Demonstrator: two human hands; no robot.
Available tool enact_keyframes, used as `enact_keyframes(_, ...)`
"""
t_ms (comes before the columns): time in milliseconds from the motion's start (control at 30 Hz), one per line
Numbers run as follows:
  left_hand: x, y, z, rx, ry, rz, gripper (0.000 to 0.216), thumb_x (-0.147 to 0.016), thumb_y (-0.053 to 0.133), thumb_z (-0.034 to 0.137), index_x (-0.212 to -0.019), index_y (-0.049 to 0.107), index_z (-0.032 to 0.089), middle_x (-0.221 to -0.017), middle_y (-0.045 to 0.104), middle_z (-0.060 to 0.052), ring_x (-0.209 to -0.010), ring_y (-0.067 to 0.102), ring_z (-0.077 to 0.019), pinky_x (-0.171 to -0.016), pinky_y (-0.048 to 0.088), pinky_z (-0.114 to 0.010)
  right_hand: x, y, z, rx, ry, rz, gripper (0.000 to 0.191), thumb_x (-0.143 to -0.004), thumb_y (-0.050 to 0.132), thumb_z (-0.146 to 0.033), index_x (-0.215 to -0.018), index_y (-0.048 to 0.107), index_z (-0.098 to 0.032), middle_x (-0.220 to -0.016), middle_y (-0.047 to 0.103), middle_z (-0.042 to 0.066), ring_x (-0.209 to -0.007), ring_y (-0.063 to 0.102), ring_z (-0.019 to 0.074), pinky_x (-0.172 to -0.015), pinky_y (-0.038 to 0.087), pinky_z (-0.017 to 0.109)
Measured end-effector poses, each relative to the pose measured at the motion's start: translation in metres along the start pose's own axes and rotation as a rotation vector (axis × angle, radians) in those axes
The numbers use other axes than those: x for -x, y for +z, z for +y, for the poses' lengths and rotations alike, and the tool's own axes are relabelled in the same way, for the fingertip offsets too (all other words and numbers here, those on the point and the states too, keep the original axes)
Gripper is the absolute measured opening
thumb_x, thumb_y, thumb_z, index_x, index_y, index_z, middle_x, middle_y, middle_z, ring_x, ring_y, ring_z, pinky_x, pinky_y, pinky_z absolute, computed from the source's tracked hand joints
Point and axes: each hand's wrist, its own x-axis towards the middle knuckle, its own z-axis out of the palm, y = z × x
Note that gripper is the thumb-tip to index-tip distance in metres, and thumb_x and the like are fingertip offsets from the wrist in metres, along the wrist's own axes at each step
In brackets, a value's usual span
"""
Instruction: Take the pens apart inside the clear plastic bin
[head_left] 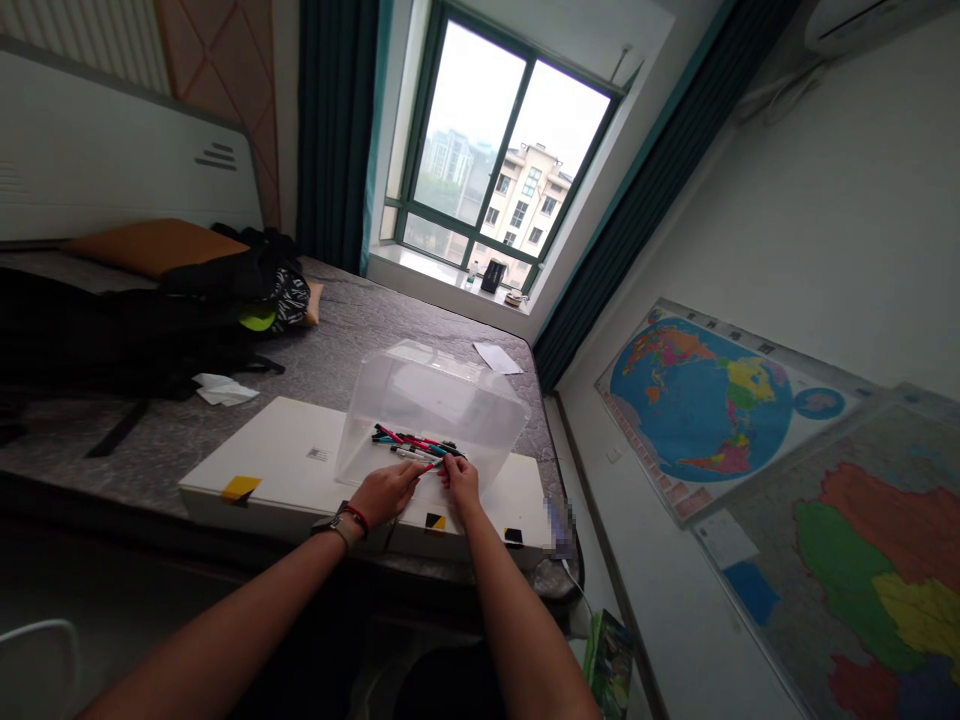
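While grey daylight comes through the window (487, 150), the person leans both arms over two white cartons (262, 445) set side by side on the bed (367, 305). Between thumb and fingers, the left hand (386, 492), with a watch and a red band at its wrist, pinches a slim pen (431, 467). The right hand (460, 482) meets it at the other end, fingertips drawn together, though from where I stand I can't tell whether they grip the pen too. Just beyond the fingers lies a loose heap of pens (409, 440), red, teal, black and white, at the translucent plastic box (442, 385) on the cartons. A crumpled tissue (225, 390) lies to the left on the bed, near a black bag (112, 330); a sheet of white paper (497, 358) lies behind the box.
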Motion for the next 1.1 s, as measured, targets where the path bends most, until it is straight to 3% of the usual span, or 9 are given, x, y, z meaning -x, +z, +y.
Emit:
enact_keyframes(233, 0.002, 0.003, -0.001, 0.003, 0.075, -0.043, 0.031, -0.095, 0.041, 0.022, -0.120, 0.058, 0.025, -0.105, 0.066, -0.007, -0.092, 0.064, -0.0173, -0.079, 0.051, -0.028, 0.004, 0.003, 0.000, 0.113, -0.043, -0.062, 0.036, -0.077, 0.062, -0.053, -0.071, 0.064, -0.018, -0.059, 0.063, 0.000, -0.048, 0.051, 0.0128, -0.048, 0.040, 0.024)
enact_keyframes(367, 0.002, 0.005, -0.004, 0.026, 0.132, -0.059, 0.035, -0.094, 0.041, 0.017, -0.123, 0.059, 0.028, -0.113, 0.065, -0.008, -0.101, 0.062, -0.0171, -0.086, 0.051, -0.029, 0.008, 0.005, -0.004, 0.294, -0.164, -0.170, 0.023, -0.076, 0.067, -0.041, -0.080, 0.074, -0.020, -0.072, 0.071, 0.003, -0.066, 0.062, 0.0173, -0.064, 0.046, 0.026)
enact_keyframes(467, 0.002, 0.006, -0.005, -0.010, 0.173, -0.042, 0.037, -0.094, 0.042, 0.016, -0.123, 0.060, 0.029, -0.117, 0.063, -0.008, -0.106, 0.060, -0.0180, -0.090, 0.051, -0.031, 0.010, 0.004, -0.007, 0.296, -0.192, -0.222, 0.025, -0.078, 0.065, -0.042, -0.084, 0.076, -0.021, -0.080, 0.074, 0.003, -0.077, 0.065, 0.0199, -0.070, 0.048, 0.028)
enact_keyframes(633, 0.001, 0.004, -0.005, -0.113, 0.208, 0.045, 0.043, -0.091, 0.043, 0.009, -0.125, 0.060, 0.028, -0.135, 0.055, -0.010, -0.123, 0.051, -0.0237, -0.100, 0.044, -0.042, 0.010, 0.003, -0.006, 0.265, -0.116, -0.158, 0.035, -0.080, 0.062, -0.052, -0.078, 0.073, -0.019, -0.063, 0.066, 0.001, -0.061, 0.058, 0.0163, -0.057, 0.044, 0.024)
enact_keyframes(733, 0.001, 0.003, -0.004, -0.109, 0.231, 0.050, 0.048, -0.089, 0.042, 0.006, -0.129, 0.057, 0.028, -0.133, 0.057, -0.009, -0.129, 0.046, -0.0231, -0.104, 0.039, -0.042, 0.008, 0.004, -0.004, 0.201, -0.073, -0.148, 0.043, -0.080, 0.057, -0.058, -0.069, 0.066, -0.018, -0.056, 0.060, 0.000, -0.051, 0.052, 0.0134, -0.050, 0.041, 0.023)
enact_keyframes(933, 0.000, 0.000, -0.002, -0.149, 0.116, 0.029, 0.042, -0.091, 0.042, 0.012, -0.125, 0.059, 0.030, -0.104, 0.063, -0.008, -0.101, 0.056, -0.0226, -0.095, 0.040, -0.041, 0.007, 0.005, -0.003, 0.135, -0.032, -0.114, 0.054, -0.080, 0.051, -0.069, -0.063, 0.058, -0.018, -0.056, 0.057, 0.000, -0.047, 0.049, 0.0129, -0.045, 0.038, 0.024)
enact_keyframes(1100, -0.001, 0.001, 0.000, -0.224, 0.010, 0.015, 0.038, -0.092, 0.042, 0.014, -0.124, 0.059, 0.026, -0.101, 0.062, -0.009, -0.093, 0.056, -0.0239, -0.081, 0.040, -0.038, 0.007, 0.004, -0.001, 0.173, -0.069, -0.136, 0.056, -0.084, 0.046, -0.068, -0.056, 0.054, -0.019, -0.050, 0.053, 0.000, -0.044, 0.046, 0.0118, -0.047, 0.036, 0.024)
